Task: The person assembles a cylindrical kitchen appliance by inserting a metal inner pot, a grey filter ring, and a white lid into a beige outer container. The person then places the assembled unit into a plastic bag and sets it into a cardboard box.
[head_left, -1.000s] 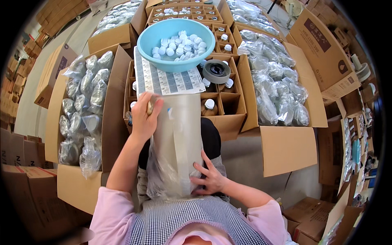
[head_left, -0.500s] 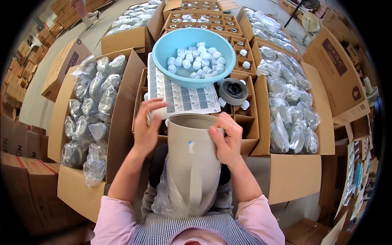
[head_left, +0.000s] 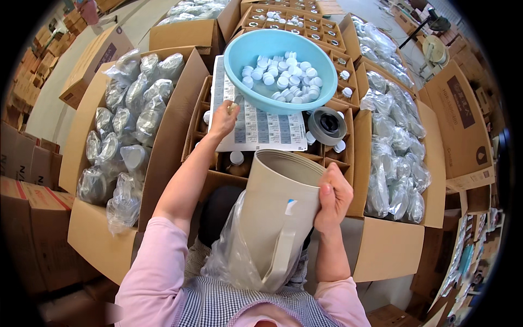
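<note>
A large beige jug [head_left: 261, 218] with a side handle and a threaded, uncovered mouth leans on my lap, its lower part in a clear plastic bag [head_left: 223, 250]. My right hand [head_left: 333, 200] is closed on the right side of its rim, thumb outside. My left hand [head_left: 223, 119] is closed over the left edge of the printed label sheets [head_left: 261, 131], with a small pale thing between its fingers that I cannot make out. Beyond the sheets sits a light blue basin [head_left: 234, 60] holding several white caps [head_left: 283, 82]. A grey ring-shaped lid [head_left: 328, 125] lies right of the sheets.
Under the sheets and basin stands a divided carton [head_left: 239, 182] of bottles with white caps. Open cartons of plastic-wrapped items flank it, one at left [head_left: 169, 136] and one at right [head_left: 436, 191]. More cartons stand behind, and stacked boxes [head_left: 38, 223] at far left.
My left hand has moved forward from beside the jug to the label sheets and closed. The jug now tilts more to the right, still in my right hand. The view has shifted slightly.
</note>
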Available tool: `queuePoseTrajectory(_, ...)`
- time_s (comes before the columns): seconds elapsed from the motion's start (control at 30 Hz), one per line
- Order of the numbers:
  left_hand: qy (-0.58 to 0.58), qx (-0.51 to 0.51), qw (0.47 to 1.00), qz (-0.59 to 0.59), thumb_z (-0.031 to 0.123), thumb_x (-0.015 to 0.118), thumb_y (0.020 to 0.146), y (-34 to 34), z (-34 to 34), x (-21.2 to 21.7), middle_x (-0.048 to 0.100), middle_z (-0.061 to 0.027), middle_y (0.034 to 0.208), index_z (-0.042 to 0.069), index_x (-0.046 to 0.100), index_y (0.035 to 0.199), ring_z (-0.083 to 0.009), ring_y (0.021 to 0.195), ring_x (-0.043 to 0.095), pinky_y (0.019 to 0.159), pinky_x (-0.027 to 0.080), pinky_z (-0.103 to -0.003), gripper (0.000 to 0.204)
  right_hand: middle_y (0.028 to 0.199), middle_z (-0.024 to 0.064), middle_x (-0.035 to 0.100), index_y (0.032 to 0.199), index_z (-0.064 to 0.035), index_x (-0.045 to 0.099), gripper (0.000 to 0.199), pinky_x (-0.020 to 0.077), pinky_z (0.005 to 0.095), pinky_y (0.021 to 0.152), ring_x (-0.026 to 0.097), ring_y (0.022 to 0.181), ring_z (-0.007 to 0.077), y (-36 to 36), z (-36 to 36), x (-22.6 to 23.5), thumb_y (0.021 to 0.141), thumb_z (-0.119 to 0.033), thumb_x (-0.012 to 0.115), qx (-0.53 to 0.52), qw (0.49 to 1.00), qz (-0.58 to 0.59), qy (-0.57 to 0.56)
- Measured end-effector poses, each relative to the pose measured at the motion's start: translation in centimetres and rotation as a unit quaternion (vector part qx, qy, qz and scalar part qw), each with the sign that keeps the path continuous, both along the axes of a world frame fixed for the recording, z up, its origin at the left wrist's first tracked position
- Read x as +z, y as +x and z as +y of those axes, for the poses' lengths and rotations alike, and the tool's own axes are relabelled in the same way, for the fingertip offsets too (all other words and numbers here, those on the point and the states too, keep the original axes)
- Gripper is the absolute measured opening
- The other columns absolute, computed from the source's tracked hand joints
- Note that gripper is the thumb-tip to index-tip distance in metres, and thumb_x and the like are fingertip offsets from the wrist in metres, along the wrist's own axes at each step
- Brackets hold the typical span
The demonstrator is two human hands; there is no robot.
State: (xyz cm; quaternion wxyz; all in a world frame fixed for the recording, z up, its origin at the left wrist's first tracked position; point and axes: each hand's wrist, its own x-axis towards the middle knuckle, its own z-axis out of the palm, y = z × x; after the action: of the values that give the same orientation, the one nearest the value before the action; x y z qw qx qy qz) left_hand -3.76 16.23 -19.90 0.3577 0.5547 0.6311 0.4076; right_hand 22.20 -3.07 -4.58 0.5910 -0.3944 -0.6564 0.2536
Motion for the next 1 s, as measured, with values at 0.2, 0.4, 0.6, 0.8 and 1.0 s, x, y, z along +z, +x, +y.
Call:
queuePoseTrajectory(0.2,-0.091,-0.056,0.985,0.134,0.029,0.06,0.093,-3.5,-5.3,1.0,0.069,-0.0189,0.092,0.002,0.06,0.106,-0.0346,0.091,0.067,0.08,0.05,-0.045,0.03,0.067,0.0073,0.053,0.067,-0.0013,0.053,0.049,0.0359,0.0303,0.064,0.049,0.067,0.0198,2.7,1.2,0.6,0.094,-0.042,0.052,0.16,0.981,0.086,-0.071)
queuePoseTrajectory(0.4,-0.037,0.011,0.983,0.178,0.029,0.062,0.09,-4.5,-5.9,-0.4,0.067,-0.0203,0.096,0.004,0.062,0.101,-0.0386,0.093,0.064,0.08,0.049,-0.048,0.027,0.103,0.0131,0.068,0.107,0.0013,0.067,0.021,0.0478,0.0306,0.09,0.064,0.099,0.0214,0.5,11.1,-3.3,0.092,-0.013,0.063,0.13,0.958,0.018,-0.254)
queuePoseTrajectory(0.6,0.004,-0.008,0.975,0.224,0.023,0.063,0.087,-3.6,-2.7,-1.1,0.067,-0.0175,0.097,0.004,0.064,0.102,-0.0377,0.095,0.063,0.082,0.05,-0.048,0.024,0.122,0.0149,0.063,0.117,0.0,0.063,0.051,0.0464,0.037,0.099,0.059,0.114,0.0298,-7.5,16.7,-14.1,0.072,-0.016,0.082,0.206,0.923,-0.297,-0.13)
queuePoseTrajectory(0.8,-0.03,-0.08,0.976,0.202,0.023,0.068,0.083,-5.1,-3.2,0.3,0.067,-0.0188,0.087,0.005,0.066,0.1,-0.0356,0.087,0.065,0.077,0.05,-0.044,0.025,0.128,0.0123,0.058,0.12,-0.0018,0.062,0.062,0.0409,0.042,0.103,0.052,0.121,0.0334,-9.3,19.0,-17.5,0.065,-0.022,0.084,0.222,0.89,-0.399,-0.012)
queuePoseTrajectory(1.0,-0.021,-0.086,0.969,0.23,0.023,0.069,0.083,-5.3,-5.6,0.7,0.067,-0.0169,0.087,0.008,0.067,0.098,-0.0339,0.087,0.065,0.076,0.05,-0.044,0.022,0.115,0.0075,0.063,0.111,-0.0038,0.066,0.05,0.0462,0.0405,0.091,0.057,0.104,0.0297,-9.6,18.8,-18.5,0.065,-0.017,0.082,0.193,0.907,-0.374,0.034)
